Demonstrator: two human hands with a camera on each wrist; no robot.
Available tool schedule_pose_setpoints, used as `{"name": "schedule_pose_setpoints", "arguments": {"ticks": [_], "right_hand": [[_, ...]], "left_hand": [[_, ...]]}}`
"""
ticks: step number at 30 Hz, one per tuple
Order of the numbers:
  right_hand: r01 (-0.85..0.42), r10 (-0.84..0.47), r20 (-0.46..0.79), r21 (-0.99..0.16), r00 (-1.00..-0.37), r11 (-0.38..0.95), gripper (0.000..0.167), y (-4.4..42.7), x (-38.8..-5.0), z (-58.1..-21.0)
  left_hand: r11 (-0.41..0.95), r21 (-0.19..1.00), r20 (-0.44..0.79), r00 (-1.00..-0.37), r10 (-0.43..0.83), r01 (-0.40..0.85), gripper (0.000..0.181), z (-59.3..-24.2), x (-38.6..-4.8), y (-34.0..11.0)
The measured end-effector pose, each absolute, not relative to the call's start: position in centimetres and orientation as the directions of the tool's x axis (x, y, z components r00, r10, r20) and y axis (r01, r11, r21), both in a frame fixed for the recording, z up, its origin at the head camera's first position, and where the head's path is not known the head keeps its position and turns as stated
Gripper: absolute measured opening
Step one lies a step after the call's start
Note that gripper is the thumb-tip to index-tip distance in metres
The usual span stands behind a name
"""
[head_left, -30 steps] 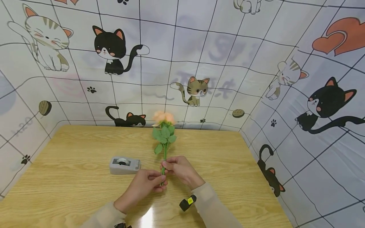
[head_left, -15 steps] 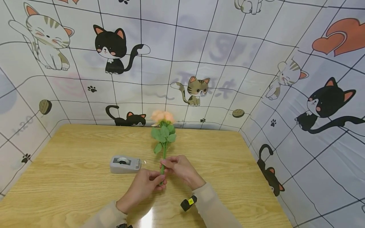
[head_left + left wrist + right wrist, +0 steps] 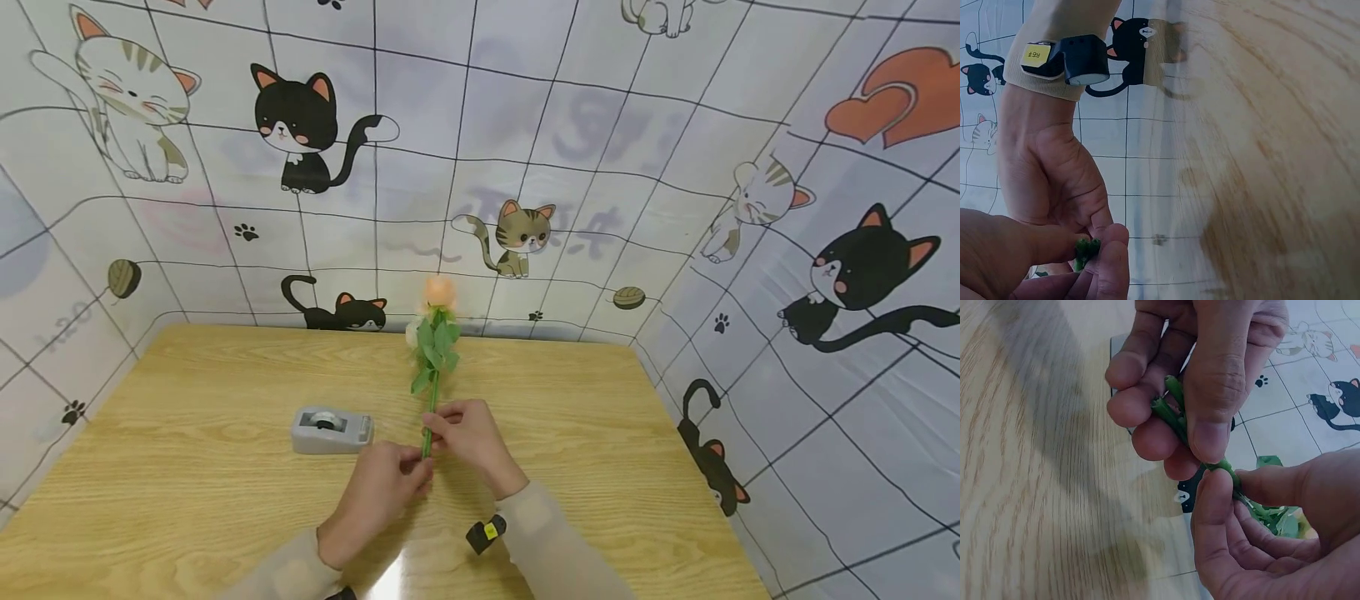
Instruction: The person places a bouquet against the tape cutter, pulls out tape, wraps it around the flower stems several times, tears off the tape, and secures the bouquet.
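Peach and whitish flowers [image 3: 439,293] with green leaves [image 3: 435,342] stand up above both hands in the head view. My left hand [image 3: 378,492] pinches the lower end of the green stems [image 3: 1169,415] between thumb and fingers. Just above it, my right hand [image 3: 474,442] pinches the same stems [image 3: 432,404]. In the right wrist view the cut stem ends poke out beside the left thumb, and both hands' fingertips nearly meet. The left wrist view shows the stem ends [image 3: 1087,250] between the fingertips.
A grey tape dispenser [image 3: 332,431] stands on the wooden table [image 3: 187,467], left of the hands. Behind and at both sides hangs a white cloth [image 3: 420,100] with printed cats and grid lines.
The flowers have turned, so the peach bloom looks narrower and a whitish one shows at its left. Both hands have shifted slightly, still holding the stems.
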State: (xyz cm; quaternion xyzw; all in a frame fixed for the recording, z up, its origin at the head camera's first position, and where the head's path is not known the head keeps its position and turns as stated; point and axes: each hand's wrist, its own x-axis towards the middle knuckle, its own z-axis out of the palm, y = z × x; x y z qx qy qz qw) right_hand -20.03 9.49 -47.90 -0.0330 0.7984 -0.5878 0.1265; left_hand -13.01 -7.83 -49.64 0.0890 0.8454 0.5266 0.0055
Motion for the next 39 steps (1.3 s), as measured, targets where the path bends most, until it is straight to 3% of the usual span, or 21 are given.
{"name": "schedule_pose_setpoints", "arguments": {"ticks": [7,17,22,31,39], "right_hand": [[0.13,-0.222,-0.192,-0.955,-0.956,0.267,0.026,9.6,-20.4,-48.2],[0.173,-0.286,-0.223,-0.966,-0.932,0.19,0.025,9.9,-21.2,-48.9],[0.193,-0.322,-0.239,-0.967,-0.916,0.168,0.028,10.0,-21.3,-49.3],[0.173,-0.393,-0.214,-0.975,-0.894,0.138,0.033,10.6,-21.3,-49.3],[0.132,-0.337,-0.191,-0.973,-0.922,0.191,0.032,10.6,-20.8,-48.8]], "left_hand": [[0.411,0.905,0.036,-0.983,0.178,0.107,0.011,-49.7,-13.3,-8.2],[0.083,0.987,-0.158,-0.92,0.358,-0.137,0.038,-50.7,-14.5,-10.2],[-0.014,0.971,-0.21,-0.885,0.415,-0.237,0.04,-50.9,-14.9,-10.3],[0.05,0.986,-0.167,-0.919,0.358,-0.16,0.035,-50.3,-14.7,-9.8],[0.14,0.988,-0.112,-0.943,0.312,-0.071,0.031,-50.2,-14.4,-9.4]]}}
